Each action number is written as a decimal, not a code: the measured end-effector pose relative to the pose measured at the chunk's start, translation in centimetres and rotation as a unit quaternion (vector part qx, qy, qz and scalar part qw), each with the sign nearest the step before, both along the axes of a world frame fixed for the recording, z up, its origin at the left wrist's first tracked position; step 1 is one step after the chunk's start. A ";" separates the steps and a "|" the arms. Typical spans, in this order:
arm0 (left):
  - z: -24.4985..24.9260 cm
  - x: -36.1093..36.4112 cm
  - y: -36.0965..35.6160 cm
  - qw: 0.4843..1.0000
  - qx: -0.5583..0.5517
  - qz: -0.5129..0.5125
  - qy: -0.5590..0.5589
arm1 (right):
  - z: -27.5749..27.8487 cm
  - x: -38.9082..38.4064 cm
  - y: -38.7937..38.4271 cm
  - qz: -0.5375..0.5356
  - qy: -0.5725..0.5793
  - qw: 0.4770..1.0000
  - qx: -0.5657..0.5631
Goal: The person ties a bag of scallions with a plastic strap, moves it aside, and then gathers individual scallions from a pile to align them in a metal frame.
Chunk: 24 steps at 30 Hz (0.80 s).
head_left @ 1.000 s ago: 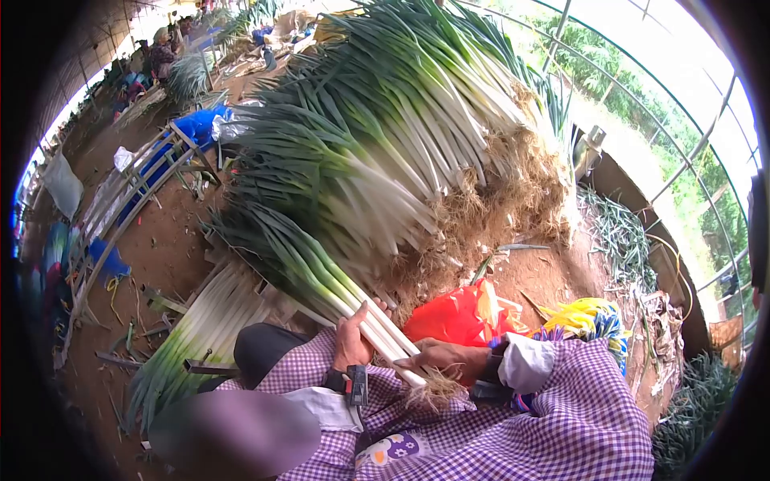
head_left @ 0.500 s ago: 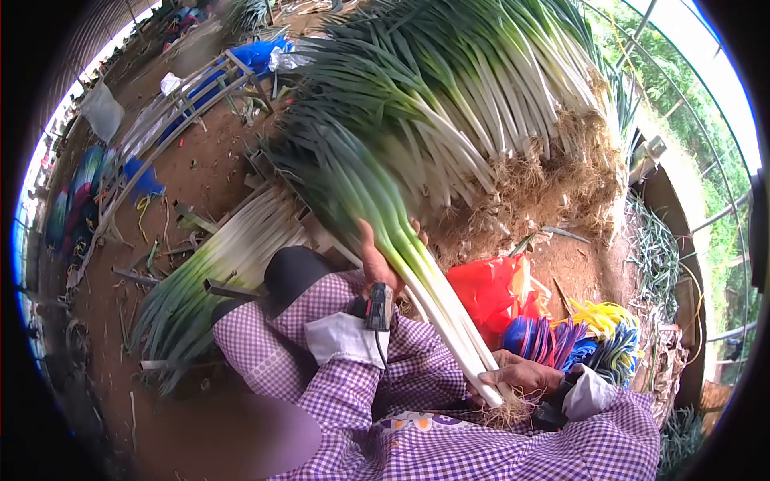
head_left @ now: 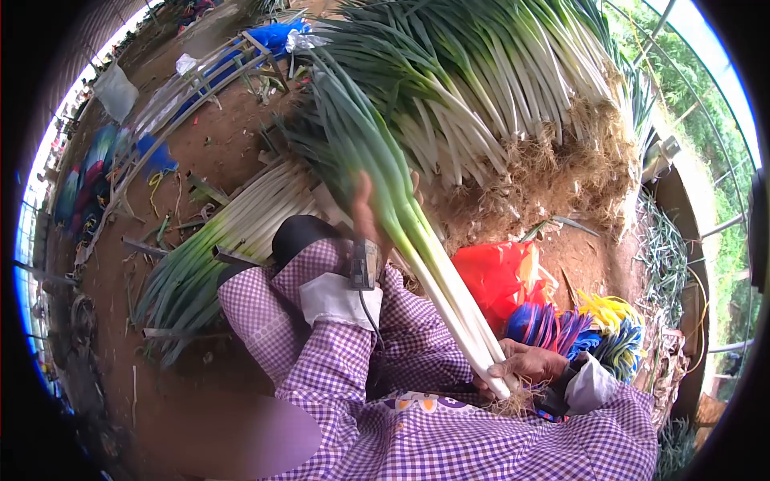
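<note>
A few long green onions [head_left: 417, 228] lie slantwise across my lap, their dark leaves pointing up and away and their roots [head_left: 517, 401] toward me. My right hand [head_left: 525, 365] grips the white stalks just above the roots, thumb on top. Farther up, my left hand [head_left: 369, 212] cradles the green part from below; its thumb stands up on the near side and fingertips show on the far side. That hand is slightly blurred, and most of its fingers are hidden behind the leaves.
A large heap of green onions [head_left: 513, 88] lies ahead, roots toward me. Another bunch [head_left: 233, 220] rests on a metal frame [head_left: 233, 256] at left. A red plastic bag [head_left: 501, 276] and bundles of coloured ties [head_left: 553, 329] lie at right. Beyond stands a slatted rack [head_left: 184, 96].
My left hand has moved a little up and left along the green onions, and their leafy tops have swung upward. My right hand keeps its grip near the roots. The view has shifted slightly.
</note>
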<state>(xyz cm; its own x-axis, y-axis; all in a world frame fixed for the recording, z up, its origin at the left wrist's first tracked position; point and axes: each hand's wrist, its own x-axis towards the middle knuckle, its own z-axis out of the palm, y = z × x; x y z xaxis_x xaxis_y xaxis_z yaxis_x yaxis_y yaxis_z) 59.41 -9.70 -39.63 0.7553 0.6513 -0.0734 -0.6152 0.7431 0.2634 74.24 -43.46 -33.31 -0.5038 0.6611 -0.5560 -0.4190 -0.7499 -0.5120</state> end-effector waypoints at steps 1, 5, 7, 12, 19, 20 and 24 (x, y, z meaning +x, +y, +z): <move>0.4 0.1 0.0 0.999 -0.006 0.040 0.026 | -0.6 0.3 0.1 0.009 0.004 1.000 0.011; 3.6 -0.5 0.7 0.990 0.068 0.103 0.070 | -2.4 1.4 0.6 0.016 0.009 1.000 0.006; 5.5 -0.9 1.3 0.980 0.069 0.147 0.118 | -2.2 1.6 1.9 0.010 0.032 0.999 0.026; 10.4 -3.0 3.3 0.943 0.117 0.231 0.210 | -2.7 2.9 6.2 0.050 -0.055 0.991 0.108; 15.5 -5.5 6.1 0.883 0.166 0.378 0.222 | 1.3 1.6 14.1 0.031 -0.420 0.829 0.369; 15.8 -5.9 6.7 0.876 0.161 0.398 0.219 | 1.1 0.9 15.0 0.047 -0.539 0.717 0.441; 17.6 -7.3 7.8 0.847 0.123 0.468 0.219 | 1.6 -2.1 18.0 -0.016 -0.664 0.581 0.471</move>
<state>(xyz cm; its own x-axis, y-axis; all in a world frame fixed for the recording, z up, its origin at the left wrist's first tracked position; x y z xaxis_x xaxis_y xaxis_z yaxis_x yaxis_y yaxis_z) 52.14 -1.87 -21.98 -0.1648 0.9863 0.0120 -0.7074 -0.1267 0.6954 72.14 -25.44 -31.69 -0.0238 0.9842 0.1753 0.8077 0.1223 -0.5767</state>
